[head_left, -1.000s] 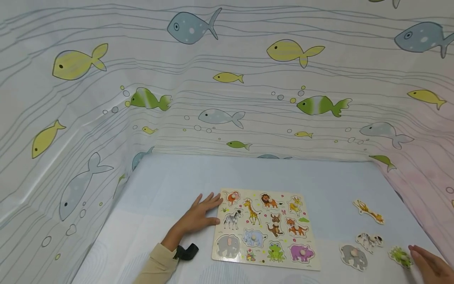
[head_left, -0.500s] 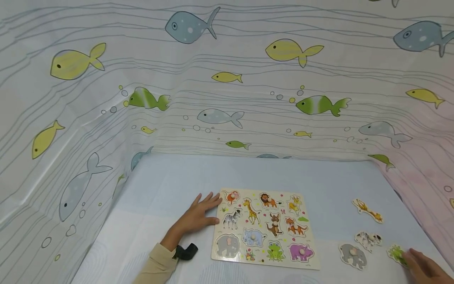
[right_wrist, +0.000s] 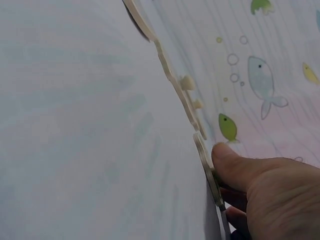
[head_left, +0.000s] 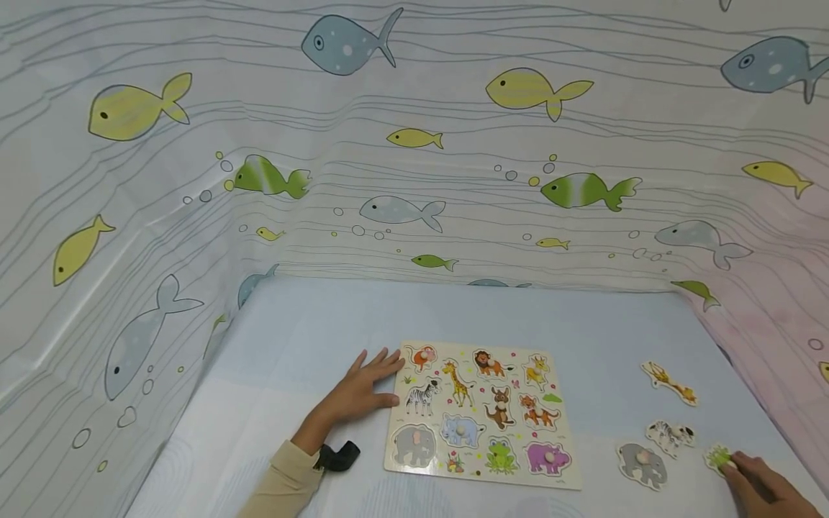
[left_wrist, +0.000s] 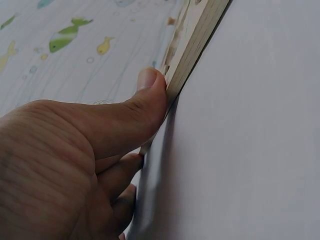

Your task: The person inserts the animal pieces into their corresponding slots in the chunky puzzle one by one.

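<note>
A wooden animal puzzle board (head_left: 479, 478) lies mid-table. My left hand (head_left: 359, 392) rests along its left side, fingers spread and fingertips at the edge; in the left wrist view the thumb (left_wrist: 147, 95) is against the board's side. At the right, my right hand (head_left: 760, 485) pinches the green frog puzzle piece (head_left: 717, 455) by its knob, the piece close over the table. The right wrist view has this piece (right_wrist: 207, 172) edge-on beside the thumb. An elephant piece (head_left: 641, 466), a zebra piece (head_left: 671, 437) and a giraffe piece (head_left: 670, 383) lie to its left and beyond.
Knobbed pieces such as the hippo (head_left: 547, 458) and rhino (head_left: 460, 432) sit in the board; its giraffe, zebra, elephant and frog places show pictures without knobs. A black strap-like object (head_left: 340, 457) is at the left wrist. Fish-printed cloth (head_left: 466, 165) walls the table.
My right hand has moved left onto the frog piece, and its fingers have closed on the knob. The left hand and the board stay in place.
</note>
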`<state>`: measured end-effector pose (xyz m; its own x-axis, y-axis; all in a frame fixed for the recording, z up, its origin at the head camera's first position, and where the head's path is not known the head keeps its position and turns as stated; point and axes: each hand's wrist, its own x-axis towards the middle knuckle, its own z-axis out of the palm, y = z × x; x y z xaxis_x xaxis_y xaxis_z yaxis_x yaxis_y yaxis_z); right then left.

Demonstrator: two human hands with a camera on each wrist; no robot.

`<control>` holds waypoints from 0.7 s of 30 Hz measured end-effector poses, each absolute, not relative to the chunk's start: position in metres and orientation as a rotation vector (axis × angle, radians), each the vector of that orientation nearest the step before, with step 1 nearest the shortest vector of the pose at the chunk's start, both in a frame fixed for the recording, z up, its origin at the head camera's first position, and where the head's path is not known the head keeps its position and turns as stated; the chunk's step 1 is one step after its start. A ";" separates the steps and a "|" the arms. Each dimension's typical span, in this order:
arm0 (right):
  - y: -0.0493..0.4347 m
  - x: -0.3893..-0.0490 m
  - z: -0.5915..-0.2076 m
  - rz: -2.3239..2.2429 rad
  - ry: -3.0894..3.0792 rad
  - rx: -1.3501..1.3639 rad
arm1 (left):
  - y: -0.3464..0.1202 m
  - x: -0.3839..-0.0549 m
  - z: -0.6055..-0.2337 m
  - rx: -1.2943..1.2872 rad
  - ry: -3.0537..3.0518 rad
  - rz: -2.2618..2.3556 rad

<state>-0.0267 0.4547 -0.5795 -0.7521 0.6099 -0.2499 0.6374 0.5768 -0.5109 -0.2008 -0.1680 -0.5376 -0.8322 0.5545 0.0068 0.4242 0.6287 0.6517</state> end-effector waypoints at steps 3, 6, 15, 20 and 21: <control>0.458 -0.028 -0.578 -0.894 2.746 1.059 | -0.168 -0.201 -0.539 0.804 2.657 0.985; 0.461 -0.029 -0.578 -0.878 2.748 1.013 | -0.167 -0.202 -0.540 0.799 2.659 0.980; 0.460 -0.028 -0.577 -0.858 2.721 1.009 | -0.167 -0.202 -0.541 0.812 2.655 0.986; 0.445 -0.028 -0.578 -1.025 2.868 1.227 | -0.168 -0.202 -0.540 0.818 2.657 0.981; 0.441 -0.028 -0.578 -1.071 2.922 1.255 | -0.168 -0.202 -0.540 0.821 2.658 0.982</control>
